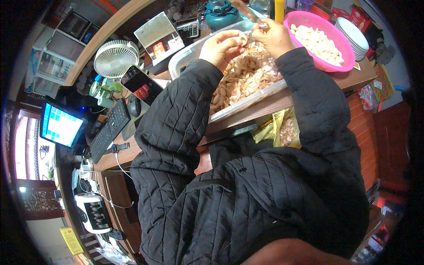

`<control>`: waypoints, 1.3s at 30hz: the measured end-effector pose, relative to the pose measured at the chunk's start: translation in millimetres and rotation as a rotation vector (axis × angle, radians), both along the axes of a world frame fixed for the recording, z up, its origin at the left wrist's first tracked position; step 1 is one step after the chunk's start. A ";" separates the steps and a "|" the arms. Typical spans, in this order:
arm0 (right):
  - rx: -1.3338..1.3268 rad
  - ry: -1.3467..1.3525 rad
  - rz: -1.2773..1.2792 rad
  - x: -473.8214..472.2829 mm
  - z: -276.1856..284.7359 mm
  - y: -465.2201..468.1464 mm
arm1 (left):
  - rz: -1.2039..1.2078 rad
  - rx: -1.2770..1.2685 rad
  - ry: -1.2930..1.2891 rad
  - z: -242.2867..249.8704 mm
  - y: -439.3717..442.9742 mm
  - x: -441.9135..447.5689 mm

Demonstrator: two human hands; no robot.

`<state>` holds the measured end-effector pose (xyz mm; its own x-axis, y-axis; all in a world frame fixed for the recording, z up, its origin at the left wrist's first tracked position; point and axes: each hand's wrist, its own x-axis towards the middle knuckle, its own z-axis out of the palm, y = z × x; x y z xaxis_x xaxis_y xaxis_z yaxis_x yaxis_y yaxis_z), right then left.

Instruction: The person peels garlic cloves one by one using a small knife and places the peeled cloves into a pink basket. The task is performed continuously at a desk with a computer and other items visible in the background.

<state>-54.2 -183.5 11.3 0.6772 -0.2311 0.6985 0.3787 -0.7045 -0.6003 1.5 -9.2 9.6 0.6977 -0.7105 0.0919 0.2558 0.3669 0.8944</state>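
Note:
My left hand (pixel 225 48) pinches a garlic clove (pixel 243 39) between thumb and fingers above a clear plastic bin (pixel 232 111). The bin holds a heap of garlic cloves and papery skins (pixel 245 81). Close beside it on the right, my right hand (pixel 272 37) is closed around a small tool, perhaps a knife, with its tip towards the clove; the fingers hide most of it. To the right of the bin a pink plastic colander (pixel 346 43) holds many pale peeled garlic cloves (pixel 316 44).
White stacked plates (pixel 352 38) stand right of the colander. Behind the bin are a teal jug (pixel 220 15) and a calculator (pixel 188 29). A phone (pixel 141 85), a white fan (pixel 116 59), a mouse (pixel 134 106) and a keyboard (pixel 111 131) lie leftward. A yellow bag (pixel 281 127) hangs below the desk edge.

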 end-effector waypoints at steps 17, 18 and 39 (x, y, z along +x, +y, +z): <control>0.041 0.000 0.380 1.0 -3.5 -1.3 | -0.028 0.015 -0.039 -3.6 4.4 5.7; 0.081 0.023 0.315 3.5 -4.9 -1.4 | -0.022 0.034 -0.013 -3.7 4.6 6.0; 0.079 0.217 0.260 3.2 -10.3 -1.2 | 0.143 -0.153 -0.029 -19.4 -5.8 4.7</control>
